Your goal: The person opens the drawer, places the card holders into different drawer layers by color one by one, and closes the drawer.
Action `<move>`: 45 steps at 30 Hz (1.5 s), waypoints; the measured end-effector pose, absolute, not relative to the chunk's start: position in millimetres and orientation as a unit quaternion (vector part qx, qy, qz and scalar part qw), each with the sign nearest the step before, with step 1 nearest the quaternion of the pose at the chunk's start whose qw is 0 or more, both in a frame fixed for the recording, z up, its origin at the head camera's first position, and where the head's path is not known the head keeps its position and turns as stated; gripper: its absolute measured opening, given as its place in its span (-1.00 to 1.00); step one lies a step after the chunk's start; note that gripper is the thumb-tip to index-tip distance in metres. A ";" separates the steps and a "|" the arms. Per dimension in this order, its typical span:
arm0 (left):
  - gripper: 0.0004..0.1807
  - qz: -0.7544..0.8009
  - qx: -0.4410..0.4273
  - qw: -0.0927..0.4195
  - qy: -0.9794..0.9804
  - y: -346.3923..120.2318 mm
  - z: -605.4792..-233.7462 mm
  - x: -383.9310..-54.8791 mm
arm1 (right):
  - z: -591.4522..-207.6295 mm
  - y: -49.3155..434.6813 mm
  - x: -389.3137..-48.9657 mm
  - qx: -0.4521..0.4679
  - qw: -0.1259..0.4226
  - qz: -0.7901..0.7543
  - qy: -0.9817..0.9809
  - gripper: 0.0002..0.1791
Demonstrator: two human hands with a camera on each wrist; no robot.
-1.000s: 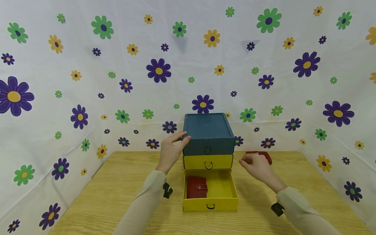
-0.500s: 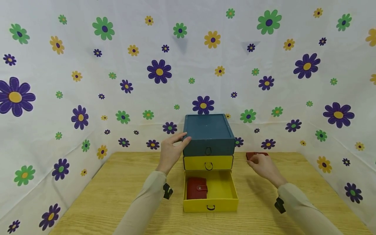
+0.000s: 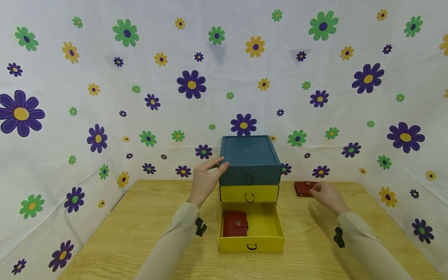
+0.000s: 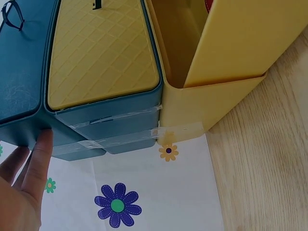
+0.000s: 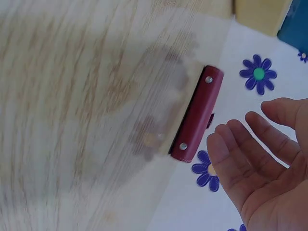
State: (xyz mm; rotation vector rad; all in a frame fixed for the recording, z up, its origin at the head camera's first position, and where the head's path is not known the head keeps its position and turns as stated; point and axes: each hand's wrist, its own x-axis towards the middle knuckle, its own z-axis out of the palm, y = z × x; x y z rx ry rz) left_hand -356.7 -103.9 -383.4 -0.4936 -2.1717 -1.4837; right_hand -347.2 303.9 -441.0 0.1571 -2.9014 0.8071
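Note:
A stack of drawers with a blue top point(image 3: 248, 151) stands on the table. My left hand point(image 3: 204, 182) touches its upper left side, and the left wrist view has the fingertips against the blue casing point(image 4: 72, 137). The lowest yellow drawer point(image 3: 252, 245) is pulled out, with a red snap wallet point(image 3: 233, 224) lying in its left half. To the right of the stack, another red wallet point(image 3: 302, 189) lies on the table near the back edge. My right hand point(image 3: 329, 197) is at that wallet's right end. In the right wrist view its loosely bent fingers point(image 5: 219, 147) hold nothing.
The yellow middle drawer point(image 3: 231, 193) and the blue top drawer point(image 3: 231, 177) are closed, each with a dark loop handle. A wood-grain table point(image 3: 140, 233) bears the stack. Behind and at both sides hangs a white flowered cloth point(image 3: 161, 116).
My right hand has moved right, from beside the stack across the wallet on the table to its right end, uncovering more of it. The left hand has stayed on the stack's side.

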 end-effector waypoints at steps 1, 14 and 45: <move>-0.46 -0.539 -0.178 0.231 -0.790 -103.9 -383.3 -356.7 | -441.5 305.7 -348.2 0.051 0.062 0.267 -0.960 -0.63; -0.49 -0.537 -0.186 0.239 -0.788 -104.5 -384.5 -358.4 | -455.6 326.1 -364.7 0.052 0.035 0.251 -0.966 -0.67; -0.48 -0.543 -0.188 0.231 -0.785 -103.0 -383.3 -357.2 | -461.1 325.2 -366.7 0.029 -0.043 0.265 -0.963 -0.59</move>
